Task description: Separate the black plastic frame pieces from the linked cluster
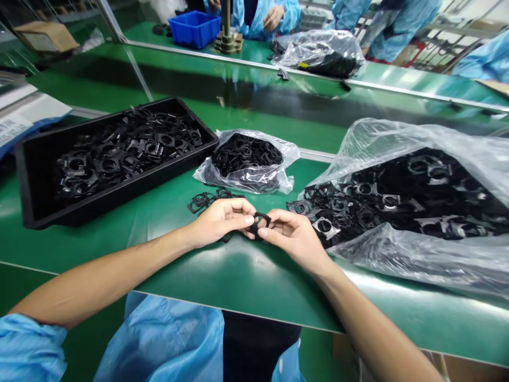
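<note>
Between my two hands, just above the green table, is a small black plastic frame (pixel 260 218) with a round hole. My left hand (pixel 225 218) pinches its left side between thumb and fingers. On the opposite side my right hand (pixel 292 233) grips it by the edge, thumb toward me. Several loose black rings (pixel 202 201) lie on the table behind my left hand. An opened clear bag of black rings (pixel 246 155) sits beyond them. To the right, a large clear bag spills black square frames (pixel 326 227) close to my right hand.
A black tray (pixel 119 195) heaped with similar black parts stands at the left. Past a metal rail (pixel 254 64) are a blue bin (pixel 194 29), another filled plastic bag (pixel 322 50) and co-workers in blue sleeves. A cardboard box (pixel 45 37) is at the far left.
</note>
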A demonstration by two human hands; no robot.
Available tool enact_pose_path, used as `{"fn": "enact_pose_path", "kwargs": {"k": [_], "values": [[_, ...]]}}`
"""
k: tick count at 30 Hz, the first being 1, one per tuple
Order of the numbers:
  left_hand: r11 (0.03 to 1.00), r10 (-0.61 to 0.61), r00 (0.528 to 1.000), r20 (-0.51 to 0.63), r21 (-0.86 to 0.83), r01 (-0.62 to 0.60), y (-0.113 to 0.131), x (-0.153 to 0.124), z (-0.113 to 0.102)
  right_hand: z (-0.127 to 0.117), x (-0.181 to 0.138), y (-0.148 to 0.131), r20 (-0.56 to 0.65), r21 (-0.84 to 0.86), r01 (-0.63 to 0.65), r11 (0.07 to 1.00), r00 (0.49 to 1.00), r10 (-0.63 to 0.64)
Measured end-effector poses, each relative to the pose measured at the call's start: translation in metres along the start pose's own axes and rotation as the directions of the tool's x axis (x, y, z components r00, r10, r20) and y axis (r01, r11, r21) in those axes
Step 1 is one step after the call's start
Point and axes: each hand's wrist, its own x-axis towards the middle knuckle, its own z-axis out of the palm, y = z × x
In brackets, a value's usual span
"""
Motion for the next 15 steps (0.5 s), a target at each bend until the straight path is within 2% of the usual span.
{"fn": "enact_pose_path", "kwargs": {"k": [9, 15], "values": [[0.994, 0.024, 1.000, 0.007, 0.107, -0.025, 0.0020, -0.0002, 0.0010, -0.0004, -0.0013, -0.0017, 0.064, 0.024, -0.042, 0.999, 0.997, 0.040], [0.994, 0.064, 0.998, -0.013, 0.089, -0.063, -0.0009, -0.0001, 0.0005, -0.0003, -0.0012, 0.0006, 0.060, 0.010, -0.043, 0.999, 0.997, 0.043]]}}
